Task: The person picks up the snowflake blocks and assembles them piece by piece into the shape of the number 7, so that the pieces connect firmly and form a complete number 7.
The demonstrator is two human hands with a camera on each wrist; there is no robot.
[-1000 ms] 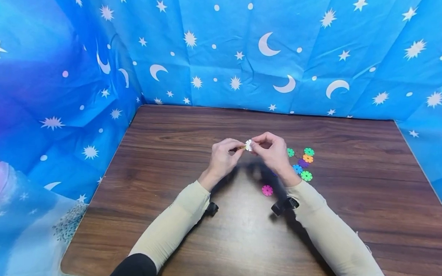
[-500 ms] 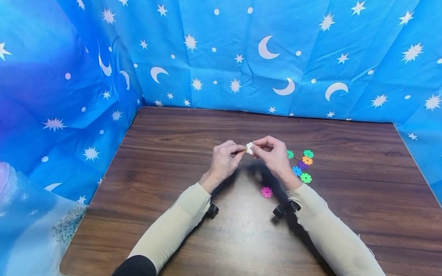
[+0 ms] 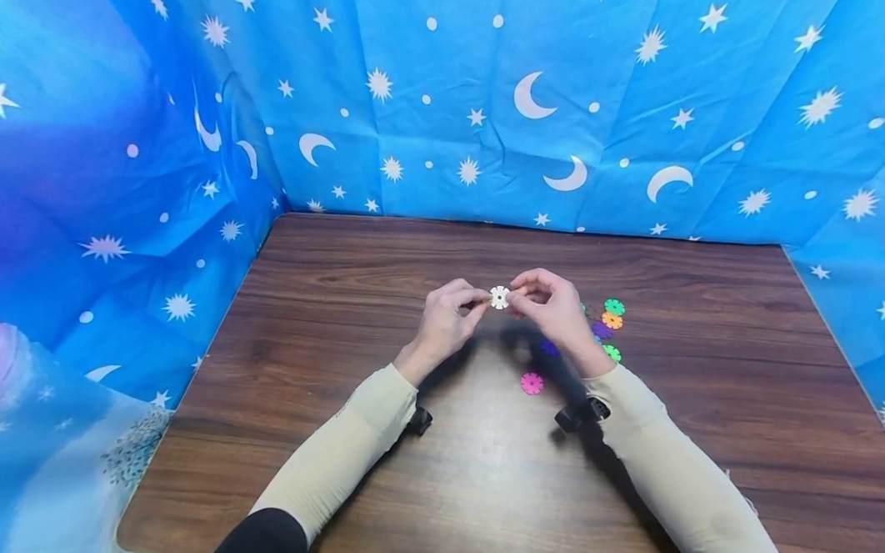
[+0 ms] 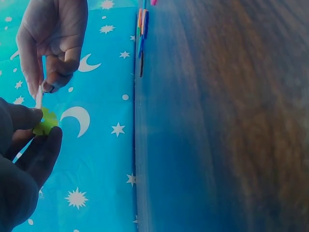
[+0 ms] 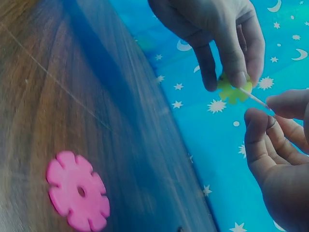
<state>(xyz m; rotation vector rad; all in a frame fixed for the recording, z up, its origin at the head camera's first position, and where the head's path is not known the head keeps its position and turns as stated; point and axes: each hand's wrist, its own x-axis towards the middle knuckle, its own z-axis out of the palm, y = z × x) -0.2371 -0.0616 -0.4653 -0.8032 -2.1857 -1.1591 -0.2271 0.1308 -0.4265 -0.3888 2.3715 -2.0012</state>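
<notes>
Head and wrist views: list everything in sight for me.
White disc: 1, white, pinched by the right hand
Yellow disc: 1, yellow-green, pinched by the left hand
Pink disc: 1, pink, on the table
Green discs: 3, green, right-side cluster, one mostly hidden
Orange disc: 1, orange, same cluster
Purple discs: 2, purple, one clustered, one beside the right wrist
Blue disc: 1, blue, clustered, mostly hidden
Brown piece: 1, brown, edge-on in left wrist view
Table: 1, brown, beneath
Backdrop: count unclear, blue with white stars and moons, behind
Cameras: 2, black, at the wrists
Hands: 2, bare, above the table
Sleeves: 2, cream, forearms
</notes>
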